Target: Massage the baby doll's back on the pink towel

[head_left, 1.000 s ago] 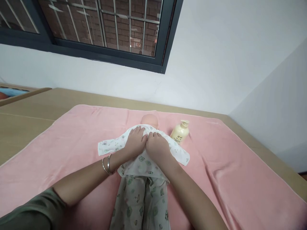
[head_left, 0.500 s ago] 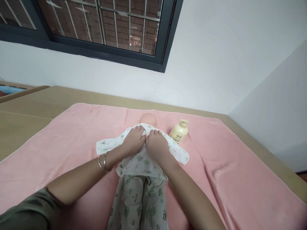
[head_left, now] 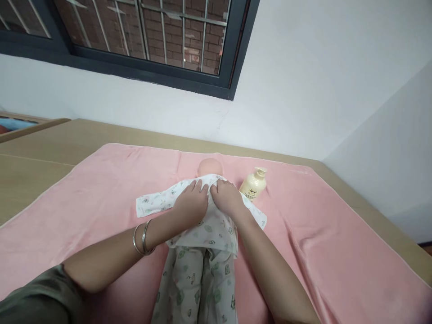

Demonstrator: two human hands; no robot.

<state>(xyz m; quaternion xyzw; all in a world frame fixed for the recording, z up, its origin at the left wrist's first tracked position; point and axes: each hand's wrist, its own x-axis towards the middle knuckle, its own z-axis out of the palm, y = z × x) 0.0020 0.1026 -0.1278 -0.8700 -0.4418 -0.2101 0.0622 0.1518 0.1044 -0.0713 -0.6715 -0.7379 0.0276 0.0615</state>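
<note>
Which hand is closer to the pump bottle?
Right: the right hand is on the printed shirt, left of the bottle; the left hand is farther left.

Both arms (head_left: 104,256) stretch forward and inward, left hand (head_left: 191,203) close beside right hand (head_left: 227,197), both palm-down

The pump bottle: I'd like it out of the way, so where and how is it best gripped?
Probably the broad body of the pump bottle, from the right, over pink blanket: a shirt sleeve lies close on its near side, and the pump head is narrow.
</note>
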